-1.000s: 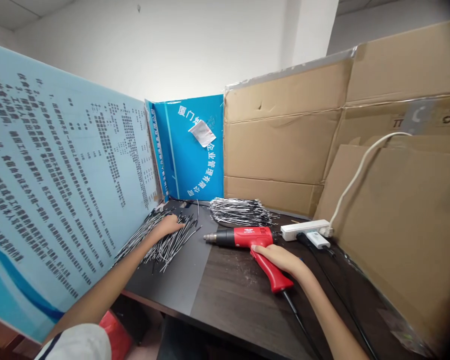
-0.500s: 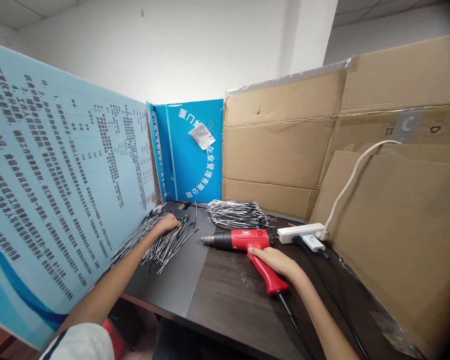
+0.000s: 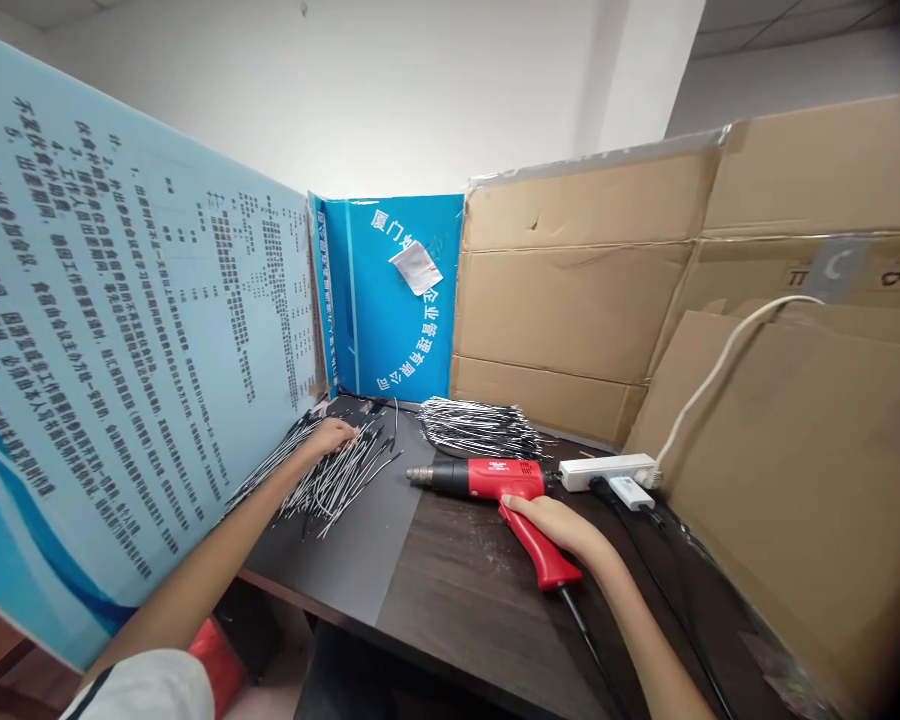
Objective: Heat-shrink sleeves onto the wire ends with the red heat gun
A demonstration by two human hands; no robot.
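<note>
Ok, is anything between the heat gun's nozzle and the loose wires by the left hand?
Nothing visible: the nozzle of the red heat gun faces the loose black-and-white wires across only a narrow gap over the grey mat.

Obstacle: red heat gun (image 3: pixel 487 478) between wire pile (image 3: pixel 337 480) and power strip (image 3: pixel 607 472)

A small workshop corner: a dark surface (image 3: pixel 465 610) at 12 o'clock holds a red heat gun (image 3: pixel 487 478) and bundled wires (image 3: pixel 480 428), between cardboard sheets (image 3: pixel 577 300) at 2 o'clock and a printed notice board (image 3: pixel 135 320) at 10 o'clock.
</note>
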